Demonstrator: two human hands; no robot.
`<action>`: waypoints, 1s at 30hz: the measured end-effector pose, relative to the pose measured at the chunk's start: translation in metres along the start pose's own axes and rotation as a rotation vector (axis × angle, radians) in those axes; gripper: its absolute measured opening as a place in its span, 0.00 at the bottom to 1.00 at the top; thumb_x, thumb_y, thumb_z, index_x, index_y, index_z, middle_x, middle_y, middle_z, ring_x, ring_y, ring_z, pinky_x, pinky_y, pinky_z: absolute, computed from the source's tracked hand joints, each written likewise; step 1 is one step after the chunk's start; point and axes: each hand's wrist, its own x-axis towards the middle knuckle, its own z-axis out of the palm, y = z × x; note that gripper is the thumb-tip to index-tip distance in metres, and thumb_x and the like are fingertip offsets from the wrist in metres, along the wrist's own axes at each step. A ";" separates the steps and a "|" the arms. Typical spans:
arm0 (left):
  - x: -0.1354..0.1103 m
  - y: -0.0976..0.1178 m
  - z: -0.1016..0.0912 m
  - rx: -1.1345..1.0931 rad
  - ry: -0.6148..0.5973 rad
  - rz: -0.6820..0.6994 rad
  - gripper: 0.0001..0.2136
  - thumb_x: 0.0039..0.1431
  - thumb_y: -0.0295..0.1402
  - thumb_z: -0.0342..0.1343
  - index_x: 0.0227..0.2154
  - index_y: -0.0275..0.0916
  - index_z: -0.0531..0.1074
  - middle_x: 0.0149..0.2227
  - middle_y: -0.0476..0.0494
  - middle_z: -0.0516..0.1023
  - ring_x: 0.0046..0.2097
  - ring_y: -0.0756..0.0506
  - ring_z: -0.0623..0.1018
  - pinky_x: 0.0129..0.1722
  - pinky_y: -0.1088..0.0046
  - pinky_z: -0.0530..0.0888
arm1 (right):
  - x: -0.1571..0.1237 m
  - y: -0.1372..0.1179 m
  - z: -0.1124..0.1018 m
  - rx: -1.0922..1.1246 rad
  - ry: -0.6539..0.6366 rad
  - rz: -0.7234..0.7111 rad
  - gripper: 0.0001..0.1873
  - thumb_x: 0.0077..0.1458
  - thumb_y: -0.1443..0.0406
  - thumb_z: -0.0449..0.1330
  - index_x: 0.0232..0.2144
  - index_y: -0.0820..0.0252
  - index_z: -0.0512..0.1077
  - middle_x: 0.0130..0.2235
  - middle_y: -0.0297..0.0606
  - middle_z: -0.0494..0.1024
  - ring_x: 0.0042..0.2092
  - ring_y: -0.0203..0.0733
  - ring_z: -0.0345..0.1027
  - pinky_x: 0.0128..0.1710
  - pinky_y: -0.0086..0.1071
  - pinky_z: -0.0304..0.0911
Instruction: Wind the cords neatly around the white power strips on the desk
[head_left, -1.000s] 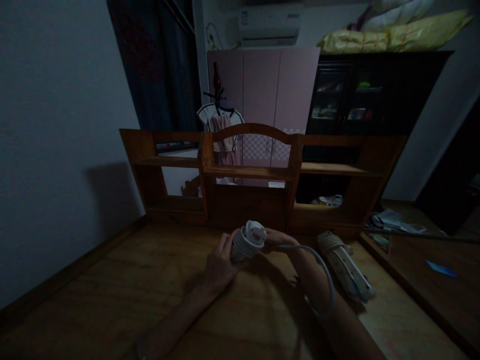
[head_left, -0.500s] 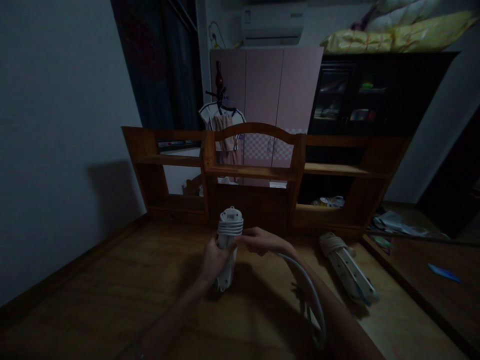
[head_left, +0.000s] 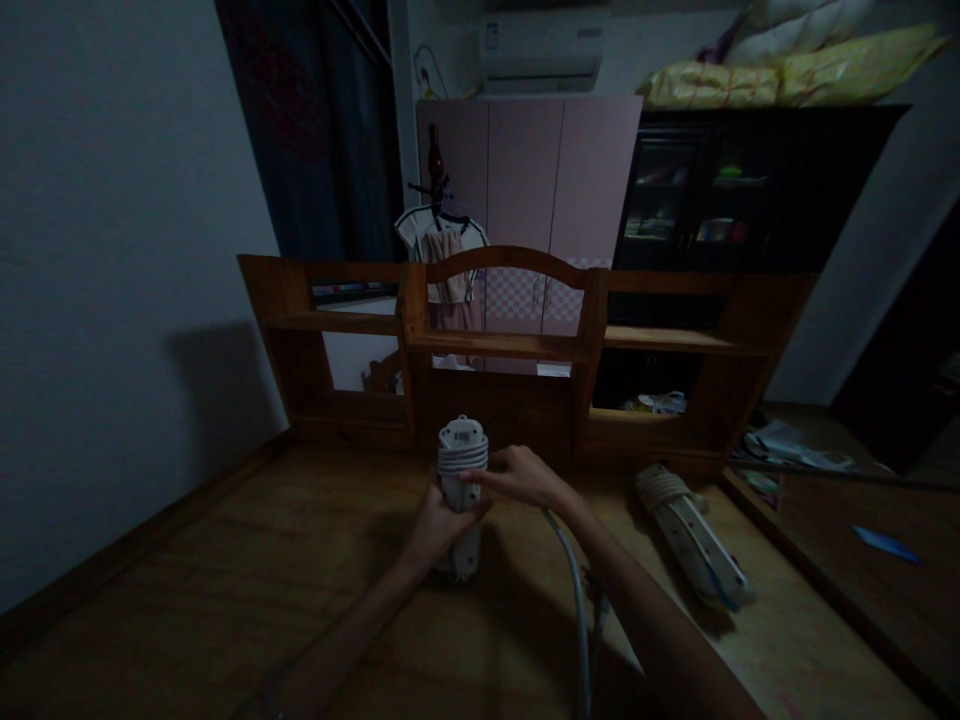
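Observation:
My left hand [head_left: 433, 523] grips a white power strip [head_left: 460, 462] held upright over the wooden desk [head_left: 247, 560], with several turns of its white cable wound round the upper part. My right hand [head_left: 517, 474] pinches the cable against the strip's right side. The loose cable [head_left: 576, 600] hangs down from that hand toward the bottom of the frame.
A second power strip [head_left: 694, 535] with its cord wrapped round one end lies on the desk to the right. A wooden shelf unit [head_left: 510, 345] stands along the desk's back edge. A wall is on the left, wardrobes and a dark cabinet behind.
The strip went from tilted to upright in my left hand. My right hand brought the cable round it, and the loose loop at the right has shortened and now hangs straighter.

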 end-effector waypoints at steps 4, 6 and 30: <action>-0.001 -0.003 0.002 0.015 0.004 -0.028 0.30 0.42 0.43 0.67 0.45 0.37 0.62 0.43 0.38 0.77 0.42 0.42 0.79 0.39 0.68 0.75 | -0.001 -0.002 -0.004 -0.129 0.047 0.004 0.36 0.53 0.38 0.51 0.20 0.64 0.73 0.21 0.32 0.65 0.26 0.33 0.59 0.24 0.25 0.45; -0.002 -0.002 0.002 0.039 0.029 -0.010 0.29 0.41 0.44 0.67 0.44 0.37 0.63 0.42 0.38 0.77 0.41 0.42 0.79 0.37 0.69 0.75 | -0.002 -0.005 -0.005 -0.160 0.055 -0.002 0.37 0.52 0.37 0.50 0.19 0.63 0.72 0.19 0.32 0.64 0.24 0.32 0.58 0.23 0.26 0.44; 0.002 0.000 0.001 0.067 0.045 -0.150 0.18 0.40 0.39 0.65 0.33 0.36 0.70 0.30 0.43 0.79 0.34 0.41 0.80 0.27 0.73 0.73 | -0.004 -0.026 0.016 -0.512 0.116 0.047 0.43 0.58 0.37 0.34 0.28 0.61 0.77 0.31 0.49 0.78 0.37 0.48 0.73 0.34 0.31 0.58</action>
